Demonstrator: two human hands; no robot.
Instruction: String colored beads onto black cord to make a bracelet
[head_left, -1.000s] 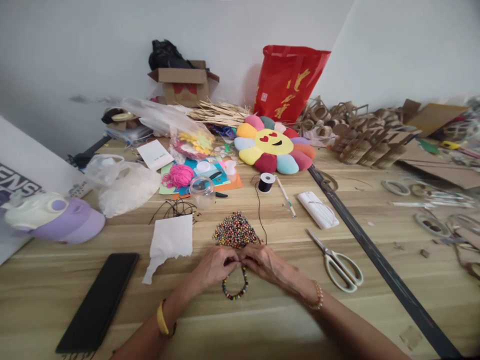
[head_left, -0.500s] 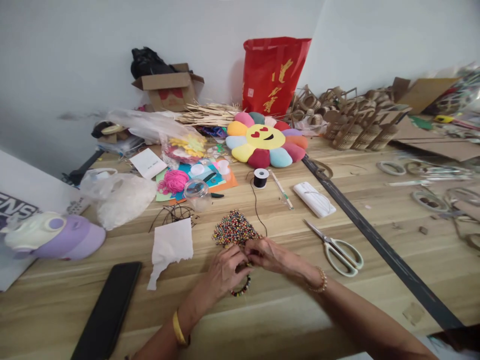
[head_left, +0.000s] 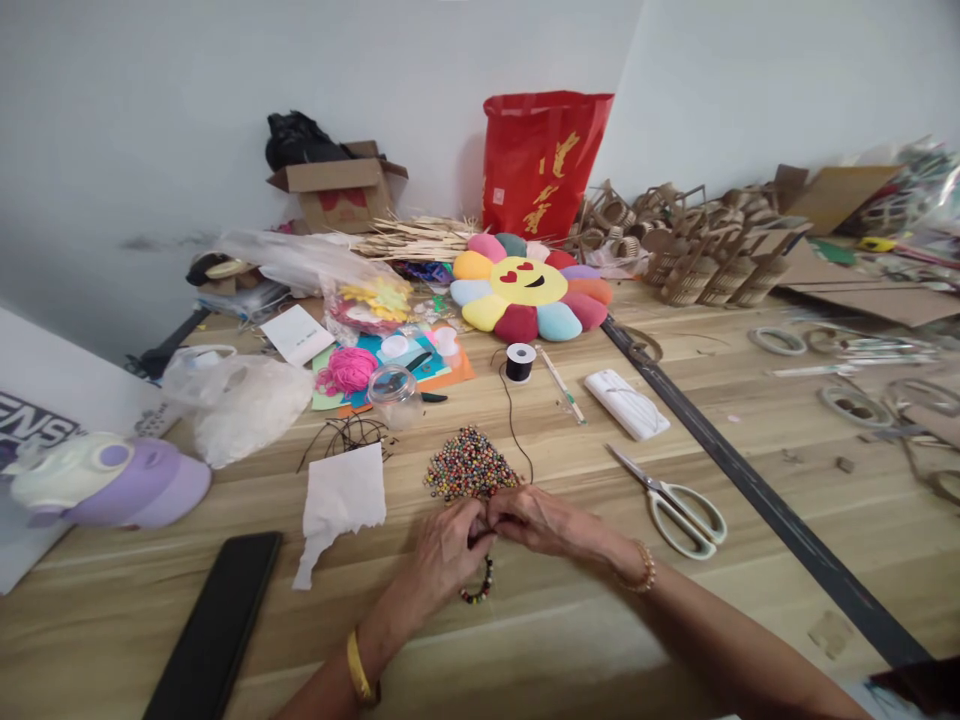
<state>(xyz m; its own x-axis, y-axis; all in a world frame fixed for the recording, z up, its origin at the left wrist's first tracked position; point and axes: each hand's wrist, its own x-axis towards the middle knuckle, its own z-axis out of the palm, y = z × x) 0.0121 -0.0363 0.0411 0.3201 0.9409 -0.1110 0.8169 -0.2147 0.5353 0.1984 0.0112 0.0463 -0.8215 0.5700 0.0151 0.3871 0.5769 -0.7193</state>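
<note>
A short strand of colourful beads point(head_left: 477, 594) hangs in a curve below my two hands, just above or on the wood table. My left hand point(head_left: 450, 545) is closed in a pinch at the strand's upper end. Close against it, my right hand point(head_left: 529, 518) pinches too; its fingertips meet the left ones, and what lies between them is too small to make out. Right beyond the fingers spreads a heap of small multicoloured beads point(head_left: 469, 462). A black cord point(head_left: 513, 415) runs from a spool point(head_left: 519, 363) toward the heap's right side.
White-handled scissors point(head_left: 679, 515) lie at the right, a black phone point(head_left: 217, 620) and torn white paper point(head_left: 343, 495) at the left. Farther back are a clear jar point(head_left: 394, 395), pink yarn point(head_left: 349, 370), a white power bank-like block point(head_left: 626, 403) and a flower cushion point(head_left: 531, 285).
Both hands stay together and pinching, with slight finger shifts. The hanging bead strand sits a little lower and shows a narrower curve. The whole view has tipped slightly.
</note>
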